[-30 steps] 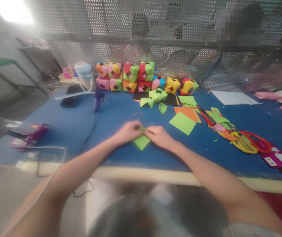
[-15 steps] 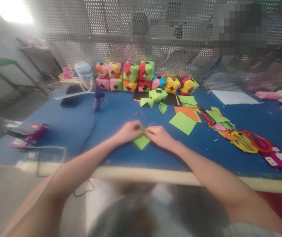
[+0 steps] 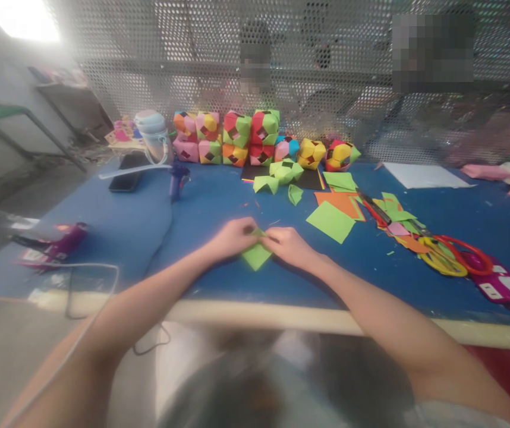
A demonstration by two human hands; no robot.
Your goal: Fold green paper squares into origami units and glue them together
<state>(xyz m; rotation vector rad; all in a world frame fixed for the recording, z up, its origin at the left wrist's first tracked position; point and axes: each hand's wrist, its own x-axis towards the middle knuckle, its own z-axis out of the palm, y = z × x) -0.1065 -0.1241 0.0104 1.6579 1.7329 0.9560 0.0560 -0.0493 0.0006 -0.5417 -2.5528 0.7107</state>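
Note:
A small green sheet of paper point(image 3: 256, 257) lies on the blue table with one corner pointing at me. Its far corner is pinched between my two hands, and the fingers cover what the fold there looks like. My left hand point(image 3: 236, 236) is closed on the paper's left side. From the other side my right hand point(image 3: 288, 242) grips it, fingertips almost meeting the left ones. Beyond the hands sit several folded green paper pieces point(image 3: 285, 171). A flat green square sheet point(image 3: 330, 222) rests to the right of my right hand.
Colourful folded paper balls point(image 3: 237, 129) line the table's back by a perforated metal screen. A glue gun point(image 3: 178, 181) and phone point(image 3: 129, 172) are at left, beside a white-blue cup point(image 3: 152, 134). Yellow-handled scissors point(image 3: 443, 257), paper scraps and a purple power strip point(image 3: 502, 279) lie right.

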